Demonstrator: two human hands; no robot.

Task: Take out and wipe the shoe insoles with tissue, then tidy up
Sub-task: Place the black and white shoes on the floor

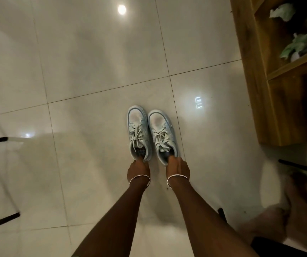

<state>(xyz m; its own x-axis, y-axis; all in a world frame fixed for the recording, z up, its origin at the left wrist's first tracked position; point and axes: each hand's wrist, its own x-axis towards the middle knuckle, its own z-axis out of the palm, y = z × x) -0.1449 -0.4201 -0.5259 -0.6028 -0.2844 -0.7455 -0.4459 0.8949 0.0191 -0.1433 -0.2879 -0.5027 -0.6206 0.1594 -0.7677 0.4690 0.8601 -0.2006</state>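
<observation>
A glossy tiled floor [93,71] fills the view, and the wooden shelf [260,89] at its edge is taken as the landmark. Left of the shelf's foot and well apart from it, a pair of pale laced sneakers is set side by side on the floor. The toes are pointed away from the person, so the long axes run outward from the hands. The left shoe [138,130] lies farther from the shelf, the right shoe [163,132] nearer it.

Each shoe is held at the heel by its own hand. The left hand [138,168] is closed on the left shoe's heel rim and the right hand [178,166] on the right shoe's. The fingers are curled over the collars and mostly hidden.

The insoles are judged not yet removed. A patterned insole [140,152] is glimpsed in the left shoe's opening, while the right shoe's is lost in shadow. Each insole thus lies straight ahead of its own fingers, lengthwise toward the toe, and would need drawing back heelward.

No tissue is made out, and the pale crumpled shapes inside the shelf cannot be identified. A thin bangle [139,179] is worn at each wrist.
</observation>
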